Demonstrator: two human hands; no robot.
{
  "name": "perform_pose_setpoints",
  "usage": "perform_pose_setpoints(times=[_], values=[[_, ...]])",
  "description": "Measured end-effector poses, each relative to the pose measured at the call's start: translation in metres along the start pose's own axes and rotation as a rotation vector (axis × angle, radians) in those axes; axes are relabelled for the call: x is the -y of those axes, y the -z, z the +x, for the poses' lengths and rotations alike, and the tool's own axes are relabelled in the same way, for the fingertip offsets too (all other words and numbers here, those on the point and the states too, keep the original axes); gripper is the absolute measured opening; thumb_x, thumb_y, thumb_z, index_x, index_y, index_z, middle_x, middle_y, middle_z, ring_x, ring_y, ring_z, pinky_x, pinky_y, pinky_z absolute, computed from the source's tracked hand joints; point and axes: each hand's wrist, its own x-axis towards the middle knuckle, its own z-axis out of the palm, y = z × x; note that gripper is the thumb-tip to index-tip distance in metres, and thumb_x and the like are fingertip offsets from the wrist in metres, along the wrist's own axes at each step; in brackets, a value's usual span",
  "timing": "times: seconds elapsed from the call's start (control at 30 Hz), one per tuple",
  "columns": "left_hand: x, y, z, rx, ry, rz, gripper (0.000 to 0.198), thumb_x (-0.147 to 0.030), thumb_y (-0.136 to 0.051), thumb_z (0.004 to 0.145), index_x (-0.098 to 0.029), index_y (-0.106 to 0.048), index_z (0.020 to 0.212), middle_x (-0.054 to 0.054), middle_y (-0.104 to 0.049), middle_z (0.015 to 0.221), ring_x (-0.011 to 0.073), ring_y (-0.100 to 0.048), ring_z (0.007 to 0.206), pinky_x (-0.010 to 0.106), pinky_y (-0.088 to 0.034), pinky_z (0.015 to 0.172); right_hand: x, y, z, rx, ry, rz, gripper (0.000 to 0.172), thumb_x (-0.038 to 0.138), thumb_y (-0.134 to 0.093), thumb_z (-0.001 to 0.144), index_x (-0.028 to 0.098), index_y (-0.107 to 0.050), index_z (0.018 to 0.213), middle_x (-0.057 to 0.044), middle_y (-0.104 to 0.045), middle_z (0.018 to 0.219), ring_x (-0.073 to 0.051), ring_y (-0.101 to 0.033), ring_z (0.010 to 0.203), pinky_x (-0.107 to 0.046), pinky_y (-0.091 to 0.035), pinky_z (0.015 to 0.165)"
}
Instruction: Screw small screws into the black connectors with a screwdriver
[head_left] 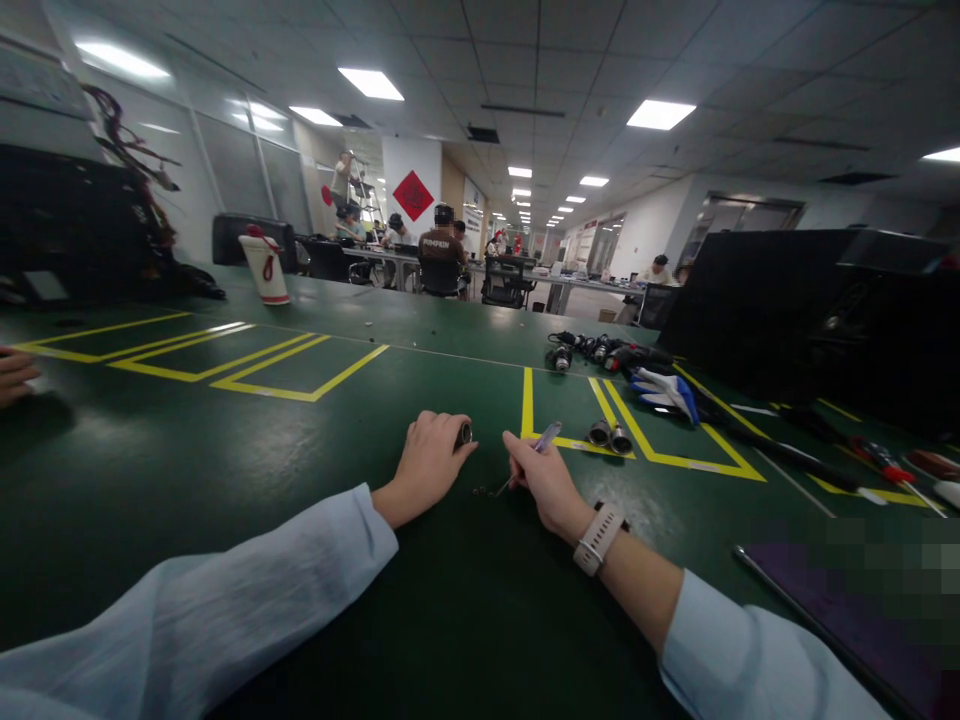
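My left hand [429,462] rests on the green table, its fingers curled round a small metal cylindrical part [465,433] whose round open end faces right. In my right hand [546,485] is a small screwdriver [550,436] with a clear, purplish handle, gripped like a pen. Its thin shaft slants down to the left, close to a few tiny dark pieces [480,491] on the table, possibly screws. Two more metal cylindrical parts [609,436] lie side by side to the right, by the yellow tape.
Cables with metal connectors [561,357] and a blue-and-white glove [666,393] lie at the back right. A red-handled screwdriver [883,460] is farther right. A white cup [265,266] stands at the back left. Another person's hand [15,374] shows at the left edge.
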Motion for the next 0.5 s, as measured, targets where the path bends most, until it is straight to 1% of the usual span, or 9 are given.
perform_pose_setpoints(times=[0.1, 0.17, 0.3, 0.43, 0.5], values=[[0.000, 0.001, -0.003, -0.018, -0.004, -0.079, 0.030, -0.030, -0.053, 0.082, -0.015, -0.056, 0.107, 0.009, -0.061, 0.098, 0.0246, -0.053, 0.091, 0.038, -0.044, 0.078, 0.001, -0.001, 0.000, -0.030, -0.003, 0.013, 0.043, 0.048, -0.058, 0.071, 0.019, -0.043, 0.043, 0.007, -0.038, 0.040, -0.008, -0.037, 0.038, -0.022, -0.032, 0.042], [0.001, 0.001, -0.004, -0.026, 0.024, -0.135, 0.032, -0.030, -0.053, 0.082, -0.016, -0.054, 0.110, 0.009, -0.059, 0.102, 0.0236, -0.055, 0.092, 0.038, -0.045, 0.078, 0.000, -0.001, 0.001, -0.028, -0.001, 0.005, 0.042, 0.048, -0.058, 0.071, 0.019, -0.043, 0.044, 0.007, -0.038, 0.040, -0.008, -0.037, 0.038, -0.022, -0.033, 0.042], [0.005, -0.003, -0.002, -0.052, 0.066, -0.281, 0.032, -0.021, -0.054, 0.079, -0.017, -0.056, 0.111, 0.009, -0.058, 0.108, 0.0228, -0.056, 0.094, 0.039, -0.046, 0.081, -0.004, 0.000, 0.002, -0.019, 0.030, -0.119, 0.042, 0.048, -0.053, 0.075, 0.020, -0.044, 0.045, 0.006, -0.038, 0.041, -0.008, -0.037, 0.037, -0.022, -0.030, 0.039], [0.013, -0.012, 0.004, -0.087, 0.152, -0.590, 0.034, -0.018, -0.058, 0.073, -0.017, -0.058, 0.107, 0.008, -0.062, 0.105, 0.0219, -0.059, 0.097, 0.041, -0.046, 0.087, -0.004, -0.003, 0.000, 0.013, 0.124, -0.349, 0.043, 0.046, -0.048, 0.079, 0.019, -0.046, 0.045, 0.006, -0.037, 0.038, -0.008, -0.037, 0.036, -0.022, -0.026, 0.038], [0.015, -0.016, 0.006, -0.081, 0.202, -0.762, 0.037, -0.017, -0.060, 0.070, -0.015, -0.058, 0.108, 0.009, -0.064, 0.106, 0.0214, -0.060, 0.098, 0.041, -0.046, 0.089, -0.003, -0.005, -0.002, 0.003, 0.135, -0.389, 0.043, 0.044, -0.048, 0.079, 0.019, -0.046, 0.044, 0.006, -0.037, 0.037, -0.008, -0.037, 0.035, -0.022, -0.026, 0.038]])
